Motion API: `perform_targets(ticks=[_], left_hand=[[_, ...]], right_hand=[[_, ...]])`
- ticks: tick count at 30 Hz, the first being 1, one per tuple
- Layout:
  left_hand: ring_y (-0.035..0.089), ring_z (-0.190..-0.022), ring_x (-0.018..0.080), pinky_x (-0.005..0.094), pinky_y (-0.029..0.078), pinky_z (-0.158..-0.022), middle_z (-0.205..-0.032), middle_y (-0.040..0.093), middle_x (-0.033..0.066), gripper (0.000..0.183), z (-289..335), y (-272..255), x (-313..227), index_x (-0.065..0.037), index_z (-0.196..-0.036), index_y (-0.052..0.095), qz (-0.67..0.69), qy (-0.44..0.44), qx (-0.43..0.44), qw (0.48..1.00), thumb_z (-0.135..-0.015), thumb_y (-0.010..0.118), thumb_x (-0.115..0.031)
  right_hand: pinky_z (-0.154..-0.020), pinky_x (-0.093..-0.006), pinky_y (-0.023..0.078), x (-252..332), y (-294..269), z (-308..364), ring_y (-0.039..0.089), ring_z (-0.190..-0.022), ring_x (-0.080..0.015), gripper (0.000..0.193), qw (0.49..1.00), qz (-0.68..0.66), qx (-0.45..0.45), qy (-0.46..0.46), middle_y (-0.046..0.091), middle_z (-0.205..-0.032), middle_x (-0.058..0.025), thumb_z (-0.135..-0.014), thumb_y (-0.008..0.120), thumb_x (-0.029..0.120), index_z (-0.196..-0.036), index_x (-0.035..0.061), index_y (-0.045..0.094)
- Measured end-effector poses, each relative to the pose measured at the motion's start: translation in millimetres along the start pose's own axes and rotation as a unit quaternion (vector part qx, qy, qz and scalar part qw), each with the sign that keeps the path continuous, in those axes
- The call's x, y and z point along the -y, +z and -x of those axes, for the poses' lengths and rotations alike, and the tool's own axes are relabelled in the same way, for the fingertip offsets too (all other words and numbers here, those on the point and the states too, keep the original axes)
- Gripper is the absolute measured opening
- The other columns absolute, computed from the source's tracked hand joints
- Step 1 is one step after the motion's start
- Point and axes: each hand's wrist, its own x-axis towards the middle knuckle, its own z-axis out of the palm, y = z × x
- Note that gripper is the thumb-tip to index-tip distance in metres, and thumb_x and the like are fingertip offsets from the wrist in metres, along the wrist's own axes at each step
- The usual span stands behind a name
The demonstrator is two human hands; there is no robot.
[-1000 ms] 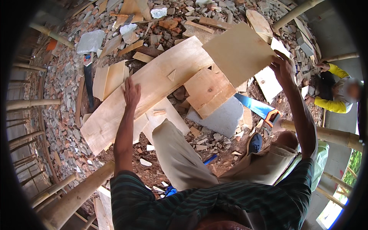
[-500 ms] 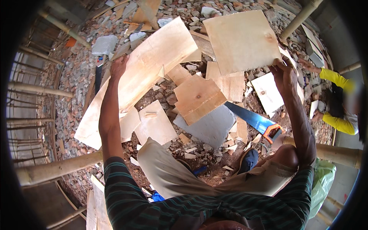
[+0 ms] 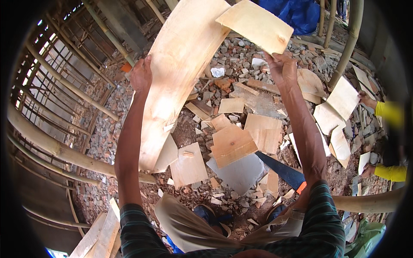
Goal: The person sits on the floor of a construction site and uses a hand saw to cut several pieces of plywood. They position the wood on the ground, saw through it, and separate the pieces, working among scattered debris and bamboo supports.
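A long, pale plywood strip (image 3: 178, 56) is raised at a slant in front of me. My left hand (image 3: 141, 74) grips it by its left edge, fingers partly hidden. With thumb and fingers, my right hand (image 3: 282, 69) pinches the lower edge of a smaller rectangular plywood piece (image 3: 256, 26). This piece's left corner overlaps the upper right edge of the strip; I cannot tell whether they touch. Below my right forearm lies a handsaw (image 3: 282, 173) with a dark blade and orange handle, partly hidden by the arm. A brown plywood offcut (image 3: 233, 145) rests over a grey slab (image 3: 238, 172).
Broken brick rubble (image 3: 232, 56) covers the ground, with plywood scraps (image 3: 189, 165) on it. Bamboo poles (image 3: 64, 152) stand and slant at left and right. At right, a co-worker's yellow-sleeved hand (image 3: 368, 99) holds another plywood piece (image 3: 344, 98). A blue tarp (image 3: 301, 15) lies far back.
Both hands have lifted the plywood strip and the smaller piece up and away, bringing them together at the top. My view has tilted upward. The co-worker's hand now holds a plywood piece.
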Motion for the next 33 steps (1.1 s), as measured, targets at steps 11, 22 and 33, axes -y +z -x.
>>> perform_targets(ticks=[11, 22, 33], left_hand=[[0.034, -0.055, 0.0196, 0.04, 0.036, -0.054, -0.055, 0.041, 0.0156, 0.052, -59.4, -65.1, -87.9, 0.007, -0.071, 0.051, 0.142, 0.01, 0.0, 0.99, -0.096, 0.048, -0.038], [0.037, -0.054, 0.0193, 0.0375, 0.036, -0.053, -0.057, 0.039, 0.0153, 0.05, 32.5, -37.7, -64.8, 0.006, -0.072, 0.053, 0.195, 0.022, 0.135, 0.971, -0.097, 0.046, -0.037], [0.056, -0.065, 0.0413, 0.0458, 0.041, -0.058, -0.073, 0.055, 0.0275, 0.04, 264.6, -17.7, -3.8, 0.004, -0.084, 0.057, 0.154, 0.008, 0.417, 0.896, -0.098, 0.04, -0.03]], right_hand=[[-0.1, -0.0441, 0.044, 31.7, 4.5, 3.3, 0.057, -0.098, -0.0208, 0.037, 0.997, -0.067, -0.032, 0.025, 0.056, -0.111, -0.0134, -0.081, 0.057, -0.007, -0.116, -0.0033, 0.046], [-0.093, -0.0459, 0.042, 90.7, 7.4, 17.5, 0.053, -0.112, -0.0241, 0.041, 0.997, 0.058, -0.029, 0.036, 0.055, -0.12, -0.0104, -0.086, 0.062, 0.01, -0.125, 0.0043, 0.047], [-0.078, -0.0409, 0.057, 12.8, -86.7, 213.1, 0.066, -0.09, -0.0257, 0.035, 0.871, 0.26, -0.089, 0.408, 0.064, -0.107, -0.0143, -0.079, 0.07, 0.004, -0.111, -0.0034, 0.058]])
